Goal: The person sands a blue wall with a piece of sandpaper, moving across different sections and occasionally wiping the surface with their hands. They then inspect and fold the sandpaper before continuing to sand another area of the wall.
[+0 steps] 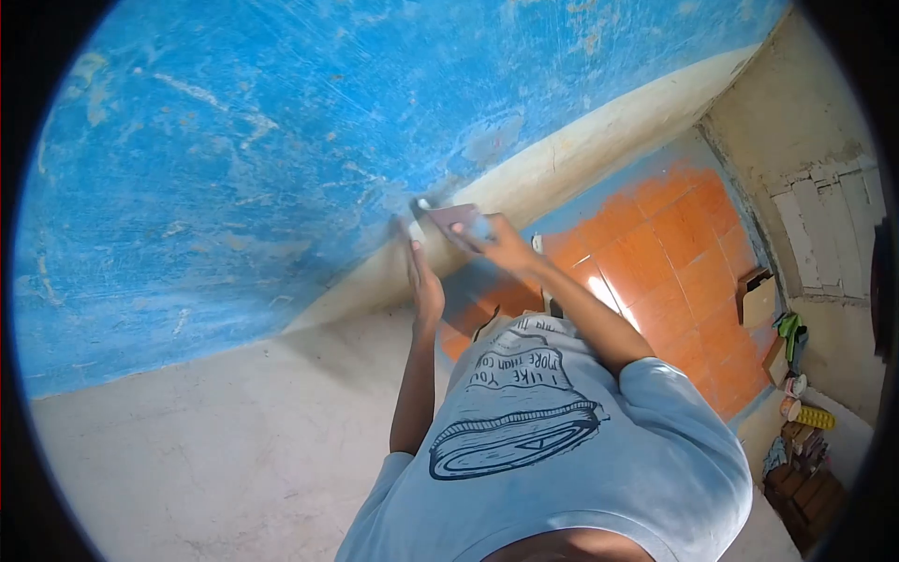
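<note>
With the right hand (pixel 479 238), I am grasping a flat brown piece (pixel 450 217). I am holding it at the blue wall (pixel 262 169), near the wall's pale lower edge (pixel 552 159); I cannot tell whether it is touching the surface. I am holding the left hand (pixel 427 288) released, just beside the piece, with its fingers extending toward the wall. Blur is obscuring the fingertips, so contact is not showing clearly. Orange tiles (pixel 646 253) are covering part of the floor beyond the right forearm. A yellow object (pixel 817 417) and a green item (pixel 792 339) are lying near the far wall (pixel 805 122), below an open box (pixel 757 300).
</note>
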Demonstrator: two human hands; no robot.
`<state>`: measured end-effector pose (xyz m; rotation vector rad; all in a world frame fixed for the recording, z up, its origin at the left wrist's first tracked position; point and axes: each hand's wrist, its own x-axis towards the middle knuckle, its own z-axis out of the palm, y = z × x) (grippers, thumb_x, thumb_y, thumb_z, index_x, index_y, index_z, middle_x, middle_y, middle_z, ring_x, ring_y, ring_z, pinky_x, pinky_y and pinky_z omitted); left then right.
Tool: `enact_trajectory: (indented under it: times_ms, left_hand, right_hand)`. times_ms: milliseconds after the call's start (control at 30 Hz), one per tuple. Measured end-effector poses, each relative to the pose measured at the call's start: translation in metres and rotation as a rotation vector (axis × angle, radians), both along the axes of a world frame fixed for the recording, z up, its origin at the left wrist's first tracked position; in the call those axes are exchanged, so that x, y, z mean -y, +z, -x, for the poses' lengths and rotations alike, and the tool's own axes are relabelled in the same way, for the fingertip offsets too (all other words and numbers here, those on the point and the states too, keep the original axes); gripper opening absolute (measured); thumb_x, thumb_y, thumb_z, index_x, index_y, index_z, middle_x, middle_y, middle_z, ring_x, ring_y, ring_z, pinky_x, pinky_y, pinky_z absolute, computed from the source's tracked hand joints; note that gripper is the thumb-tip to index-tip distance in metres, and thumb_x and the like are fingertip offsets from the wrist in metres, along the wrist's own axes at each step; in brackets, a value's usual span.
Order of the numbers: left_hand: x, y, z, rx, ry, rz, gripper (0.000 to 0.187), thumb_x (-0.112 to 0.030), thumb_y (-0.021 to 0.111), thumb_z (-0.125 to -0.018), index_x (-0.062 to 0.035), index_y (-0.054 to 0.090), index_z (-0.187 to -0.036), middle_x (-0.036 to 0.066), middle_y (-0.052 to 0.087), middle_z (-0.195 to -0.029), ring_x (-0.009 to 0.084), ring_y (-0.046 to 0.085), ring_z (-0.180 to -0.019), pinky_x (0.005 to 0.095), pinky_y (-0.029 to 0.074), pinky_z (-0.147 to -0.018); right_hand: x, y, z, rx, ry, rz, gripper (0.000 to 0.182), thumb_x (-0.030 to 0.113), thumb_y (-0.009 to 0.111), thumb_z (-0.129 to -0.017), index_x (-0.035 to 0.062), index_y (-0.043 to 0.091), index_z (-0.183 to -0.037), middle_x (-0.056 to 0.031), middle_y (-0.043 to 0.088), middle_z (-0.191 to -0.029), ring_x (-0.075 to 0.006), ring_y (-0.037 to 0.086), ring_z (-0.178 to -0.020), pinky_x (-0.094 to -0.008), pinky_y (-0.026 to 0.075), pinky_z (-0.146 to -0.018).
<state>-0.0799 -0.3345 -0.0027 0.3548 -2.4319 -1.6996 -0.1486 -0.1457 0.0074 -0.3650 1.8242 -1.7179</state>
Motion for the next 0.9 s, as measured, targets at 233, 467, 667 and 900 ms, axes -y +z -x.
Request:
enact_trajectory:
  times_ms: [233, 467, 667, 900]
  left_hand:
    - [-0.067, -0.003, -0.023, 0.188, -0.112, -0.930, 0.055, -0.032, 0.050, -0.109, 0.0030, 0.042, -0.151, 0.016, 0.051, -0.148, 0.0253, 0.050, -0.138, 0.0377, 0.035, -0.119]
    - [-0.081, 0.015, -0.050, 0.142, -0.009, -0.704, 0.035, -0.018, 0.060, -0.105, 0.0027, 0.060, -0.132, 0.008, 0.065, -0.124, 0.0138, 0.058, -0.116, 0.0308, 0.046, -0.102]
    - [-0.077, 0.033, -0.085, 0.089, 0.082, -1.248, 0.044, -0.026, 0.057, -0.105, 0.0006, 0.051, -0.140, 0.011, 0.063, -0.127, 0.0226, 0.062, -0.120, 0.0346, 0.046, -0.106]
    - [-0.079, 0.023, -0.126, 0.172, 0.100, -1.466, 0.059, -0.038, 0.057, -0.104, -0.0001, 0.044, -0.147, 0.014, 0.056, -0.140, 0.0253, 0.057, -0.128, 0.0418, 0.048, -0.106]
  right_hand:
    - [-0.089, -0.002, -0.023, 0.081, -0.153, 0.327, 0.040, 0.033, 0.070, -0.099, -0.0009, 0.069, -0.120, -0.0014, 0.069, -0.100, -0.0107, 0.060, -0.089, -0.0279, 0.047, -0.078]
    - [-0.092, -0.019, -0.050, 0.232, -0.337, 0.224, 0.037, 0.026, 0.075, -0.095, 0.0012, 0.069, -0.122, -0.0034, 0.071, -0.102, -0.0095, 0.063, -0.088, -0.0274, 0.050, -0.075]
    - [-0.072, -0.016, -0.074, 0.144, -0.225, 0.236, 0.037, 0.023, 0.077, -0.094, 0.0004, 0.069, -0.122, -0.0061, 0.072, -0.104, -0.0104, 0.065, -0.087, -0.0269, 0.053, -0.070]
    - [-0.062, 0.015, -0.103, 0.101, -0.128, 0.082, 0.046, 0.025, 0.079, -0.092, -0.0019, 0.064, -0.126, -0.0112, 0.072, -0.110, -0.0166, 0.067, -0.099, -0.0326, 0.057, -0.084]
